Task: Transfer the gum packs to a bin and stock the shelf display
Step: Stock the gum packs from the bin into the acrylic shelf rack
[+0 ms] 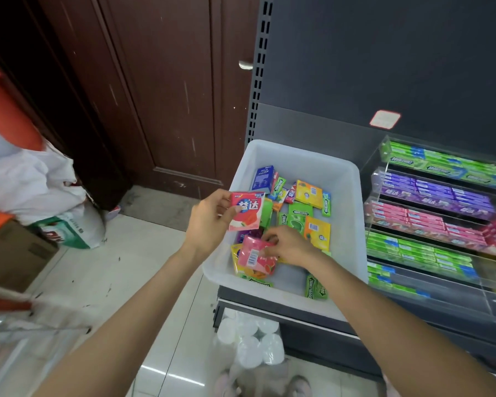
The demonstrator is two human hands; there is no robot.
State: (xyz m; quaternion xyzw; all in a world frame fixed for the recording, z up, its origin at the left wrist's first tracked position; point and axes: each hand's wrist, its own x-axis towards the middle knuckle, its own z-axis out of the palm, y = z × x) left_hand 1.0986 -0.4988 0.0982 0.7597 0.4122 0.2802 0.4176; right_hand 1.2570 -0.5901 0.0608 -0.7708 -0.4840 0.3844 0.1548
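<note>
My left hand (209,222) pinches a red-and-white square gum pack (246,211) over the white plastic bin's (352,202) left rim; my right hand (291,246) grips a pink foil gum pack (254,253) near its front-left corner.

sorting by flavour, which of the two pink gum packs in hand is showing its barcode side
The pink pack gripped by the right hand, low in the white plastic bin; the left hand's pack shows its logo.

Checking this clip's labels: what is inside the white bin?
The white bin holds loose gum packs: green, yellow, orange, blue, pink. The right hand grips a pink pack, covering whatever lies beneath.
</note>
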